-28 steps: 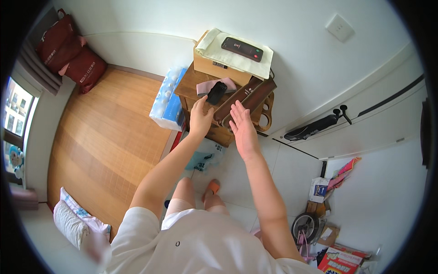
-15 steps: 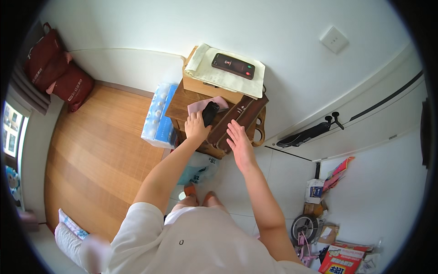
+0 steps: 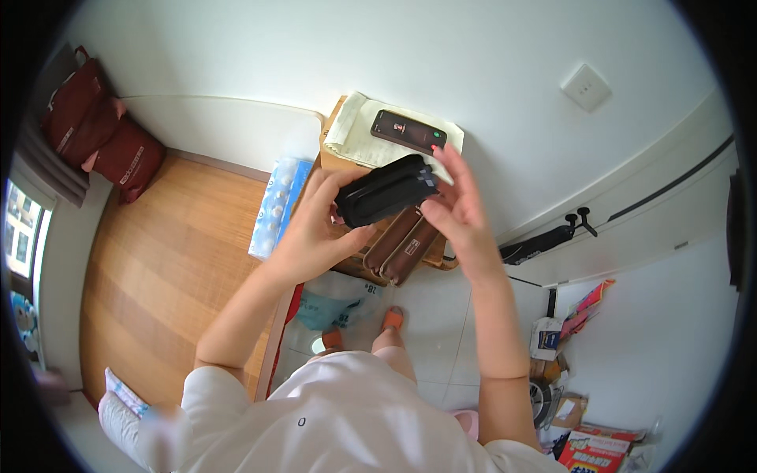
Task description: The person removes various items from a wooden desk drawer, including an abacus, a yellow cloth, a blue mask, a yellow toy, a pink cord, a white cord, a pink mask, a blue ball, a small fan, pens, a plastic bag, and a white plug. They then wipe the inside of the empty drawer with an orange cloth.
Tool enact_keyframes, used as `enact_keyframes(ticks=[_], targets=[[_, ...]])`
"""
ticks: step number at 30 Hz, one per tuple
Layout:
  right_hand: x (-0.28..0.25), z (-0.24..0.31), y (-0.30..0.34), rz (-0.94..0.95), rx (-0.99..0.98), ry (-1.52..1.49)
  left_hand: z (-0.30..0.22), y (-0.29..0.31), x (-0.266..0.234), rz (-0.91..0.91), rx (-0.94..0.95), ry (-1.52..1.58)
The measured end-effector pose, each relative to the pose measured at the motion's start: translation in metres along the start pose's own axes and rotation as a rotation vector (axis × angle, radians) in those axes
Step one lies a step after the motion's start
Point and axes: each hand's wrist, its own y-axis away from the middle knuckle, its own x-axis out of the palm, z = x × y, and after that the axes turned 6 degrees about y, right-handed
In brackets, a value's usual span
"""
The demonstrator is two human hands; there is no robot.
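Observation:
An oblong black case (image 3: 380, 193), like a glasses case, is held up over the small wooden stand. A groove runs along its length; whether it is unfastened I cannot tell. My left hand (image 3: 314, 225) is closed round its left end, thumb along the lower edge. At the right end, my right hand (image 3: 465, 206) has its thumb against the case, with the index finger raised and apart. Beneath the case lie long brown cases (image 3: 412, 246) side by side. A phone (image 3: 406, 128) with a lit screen rests on a cream cloth (image 3: 353, 126) behind it.
A blue-and-white plastic-wrapped pack (image 3: 277, 206) stands left of the stand. Below is a translucent bag (image 3: 327, 309) on the tiles. A black umbrella (image 3: 540, 244) hangs by the door at right. Boxes and a wheel (image 3: 541, 404) sit at lower right; dark red bags (image 3: 134, 158) are far left.
The black case has come up off the stand toward me in my left hand. My right hand, open and apart before, is now at its right end. The pink cloth is now mostly hidden.

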Motion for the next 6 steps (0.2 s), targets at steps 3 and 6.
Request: enact_keyframes(ticks=[3,6], targets=[[-0.013,0.051,-0.018,0.125,-0.203,0.000,-0.052,-0.022,-0.005,-0.005,0.246,0.071],[-0.028,0.076,-0.034,0.137,-0.362,-0.028,-0.096,-0.038,0.008,-0.169,0.303,0.140]])
